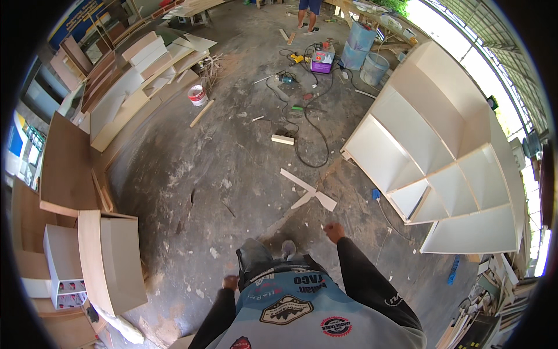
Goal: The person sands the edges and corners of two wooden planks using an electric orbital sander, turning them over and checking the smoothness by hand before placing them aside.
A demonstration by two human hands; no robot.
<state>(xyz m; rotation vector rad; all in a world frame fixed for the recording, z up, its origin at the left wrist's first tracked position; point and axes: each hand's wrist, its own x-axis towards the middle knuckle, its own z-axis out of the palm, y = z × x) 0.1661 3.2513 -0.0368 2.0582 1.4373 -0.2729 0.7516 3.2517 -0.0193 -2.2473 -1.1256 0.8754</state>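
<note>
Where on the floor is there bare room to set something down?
Mostly bare floor lies between the wood strips and the cabinet at left, with stains and small scraps. Crowded: around the purple box, with power tools and cables, and at lower right, with stacked offcuts.

A: How is the floor looking?
B: It's looking like rough, matt concrete, and the pale strips lying near are looking like matt wood.
A: How is the shelf unit at right appearing?
B: Its white faces are looking smooth.
A: And at left?
B: The brown panel is looking matt and wood-like; the far-right bucket is resembling smeared plastic.
</note>
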